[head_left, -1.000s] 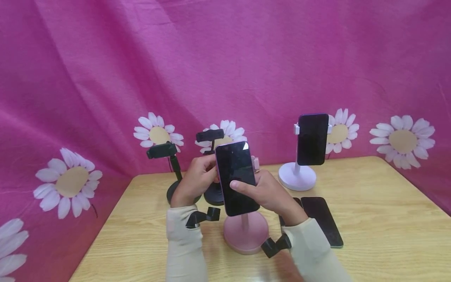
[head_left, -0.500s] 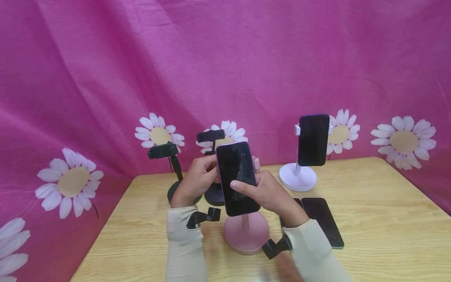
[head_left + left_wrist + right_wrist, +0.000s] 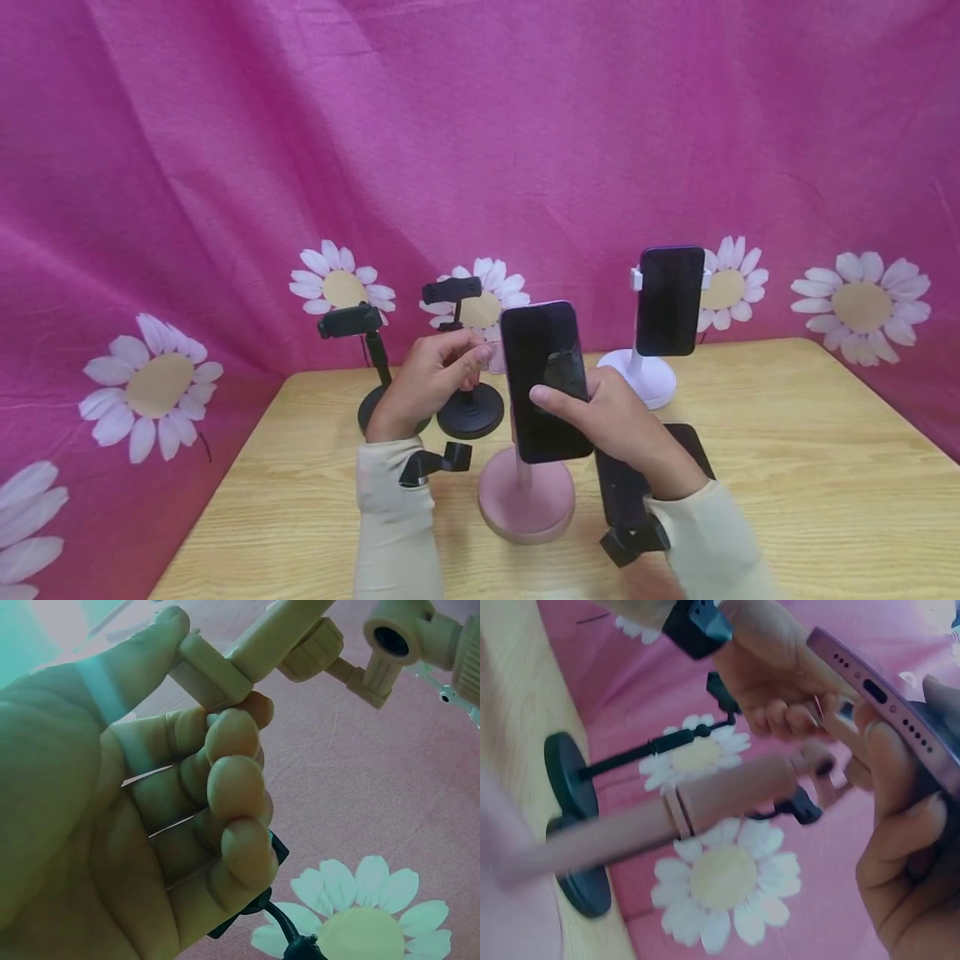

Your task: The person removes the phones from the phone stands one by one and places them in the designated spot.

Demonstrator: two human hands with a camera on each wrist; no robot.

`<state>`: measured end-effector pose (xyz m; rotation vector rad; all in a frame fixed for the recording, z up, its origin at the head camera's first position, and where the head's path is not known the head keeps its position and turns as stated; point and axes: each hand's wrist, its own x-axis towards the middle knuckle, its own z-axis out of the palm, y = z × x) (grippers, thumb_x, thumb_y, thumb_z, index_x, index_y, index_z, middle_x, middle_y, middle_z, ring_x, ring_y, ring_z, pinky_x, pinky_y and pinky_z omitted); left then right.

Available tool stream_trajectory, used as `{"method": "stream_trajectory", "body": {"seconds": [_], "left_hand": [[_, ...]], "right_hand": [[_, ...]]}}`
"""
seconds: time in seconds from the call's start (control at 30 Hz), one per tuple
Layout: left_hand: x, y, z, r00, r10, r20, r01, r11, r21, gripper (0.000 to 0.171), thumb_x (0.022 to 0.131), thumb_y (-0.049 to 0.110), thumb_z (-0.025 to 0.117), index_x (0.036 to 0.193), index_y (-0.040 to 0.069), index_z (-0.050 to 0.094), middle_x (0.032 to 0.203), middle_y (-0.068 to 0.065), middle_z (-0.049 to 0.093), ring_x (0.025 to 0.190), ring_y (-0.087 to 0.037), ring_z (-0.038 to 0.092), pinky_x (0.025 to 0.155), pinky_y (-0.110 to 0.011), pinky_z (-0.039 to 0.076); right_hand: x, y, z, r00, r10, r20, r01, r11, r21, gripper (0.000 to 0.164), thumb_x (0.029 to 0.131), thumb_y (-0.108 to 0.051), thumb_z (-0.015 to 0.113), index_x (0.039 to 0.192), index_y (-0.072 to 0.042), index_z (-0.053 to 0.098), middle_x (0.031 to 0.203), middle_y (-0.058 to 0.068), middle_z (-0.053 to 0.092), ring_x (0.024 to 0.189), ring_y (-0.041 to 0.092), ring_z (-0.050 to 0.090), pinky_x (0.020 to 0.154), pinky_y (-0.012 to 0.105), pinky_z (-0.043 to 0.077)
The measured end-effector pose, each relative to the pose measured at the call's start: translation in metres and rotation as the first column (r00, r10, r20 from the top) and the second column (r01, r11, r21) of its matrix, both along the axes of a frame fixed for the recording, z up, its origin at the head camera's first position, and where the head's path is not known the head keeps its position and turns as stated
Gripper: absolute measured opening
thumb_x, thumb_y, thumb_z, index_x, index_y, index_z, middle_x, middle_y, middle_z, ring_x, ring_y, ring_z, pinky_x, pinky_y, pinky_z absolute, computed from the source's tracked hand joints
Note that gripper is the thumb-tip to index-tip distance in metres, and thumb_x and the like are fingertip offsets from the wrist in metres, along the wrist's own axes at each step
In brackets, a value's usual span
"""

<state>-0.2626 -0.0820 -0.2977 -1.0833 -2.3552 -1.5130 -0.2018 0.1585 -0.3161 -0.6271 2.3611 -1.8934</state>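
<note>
My right hand [image 3: 626,421] grips a smartphone [image 3: 543,342] with a purple edge, the thumb lying across its dark screen. The phone is upright in front of a pink phone stand [image 3: 526,504], hiding much of the clamp. Thumb and index finger of my left hand [image 3: 427,379] pinch the end of the stand's clamp [image 3: 214,671], as the left wrist view shows; the other fingers curl loosely. In the right wrist view the phone's port edge [image 3: 885,701] is apart from the stand's pole [image 3: 727,791].
Two black phone stands [image 3: 471,412] are behind my left hand. A white stand [image 3: 652,383] at the back right holds another phone [image 3: 670,300] upright. Dark phones [image 3: 618,492] lie on the wooden table [image 3: 810,467] under my right forearm. A pink flowered cloth [image 3: 570,150] hangs behind.
My right hand has moved the smartphone to the right, away from my left hand. The pink clamp end between my left fingers has come into view; the left forearm has barely moved.
</note>
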Motion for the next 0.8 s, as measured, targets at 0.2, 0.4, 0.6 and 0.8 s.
{"method": "stream_trajectory", "body": {"seconds": [0.2, 0.4, 0.6, 0.8], "left_hand": [[0.001, 0.001, 0.0, 1.0, 0.01, 0.016, -0.01, 1.0, -0.005, 0.013, 0.095, 0.02, 0.062, 0.089, 0.009, 0.064, 0.071, -0.005, 0.057, 0.066, -0.021, 0.056, 0.062, -0.03, 0.049], [0.001, 0.001, -0.001, 1.0, 0.011, 0.024, -0.011, 1.0, -0.01, 0.013, 0.095, 0.019, 0.062, 0.092, 0.007, 0.065, 0.073, -0.008, 0.057, 0.067, -0.021, 0.056, 0.062, -0.029, 0.05], [0.001, 0.0, -0.002, 0.999, 0.008, 0.034, -0.008, 1.0, -0.01, 0.012, 0.095, 0.019, 0.062, 0.093, 0.007, 0.066, 0.073, -0.007, 0.057, 0.068, -0.021, 0.056, 0.064, -0.03, 0.051], [-0.001, 0.0, -0.002, 1.0, -0.002, 0.029, 0.003, 1.0, -0.003, 0.013, 0.095, 0.019, 0.062, 0.091, 0.007, 0.065, 0.072, -0.006, 0.056, 0.067, -0.02, 0.055, 0.062, -0.029, 0.05]], "right_hand": [[0.007, 0.038, -0.005, 0.995, -0.103, 0.004, 0.103, 0.994, 0.043, 0.034, 0.093, -0.028, 0.065, 0.102, 0.005, 0.069, 0.086, 0.014, 0.072, 0.076, 0.028, 0.072, 0.07, 0.039, 0.058], [0.011, 0.081, -0.024, 0.979, -0.201, 0.037, 0.187, 0.954, 0.236, 0.037, 0.094, -0.034, 0.063, 0.091, 0.001, 0.073, 0.079, 0.01, 0.072, 0.07, 0.021, 0.069, 0.066, 0.034, 0.056], [0.014, 0.117, -0.052, 0.982, -0.158, 0.103, 0.113, 0.931, 0.346, 0.04, 0.096, -0.034, 0.058, 0.092, 0.003, 0.072, 0.078, 0.01, 0.072, 0.07, 0.022, 0.07, 0.065, 0.032, 0.057], [0.015, 0.15, -0.07, 0.967, -0.188, 0.171, 0.106, 0.909, 0.404, 0.042, 0.097, -0.034, 0.058, 0.097, 0.007, 0.07, 0.079, 0.01, 0.073, 0.072, 0.022, 0.071, 0.065, 0.03, 0.057]]}}
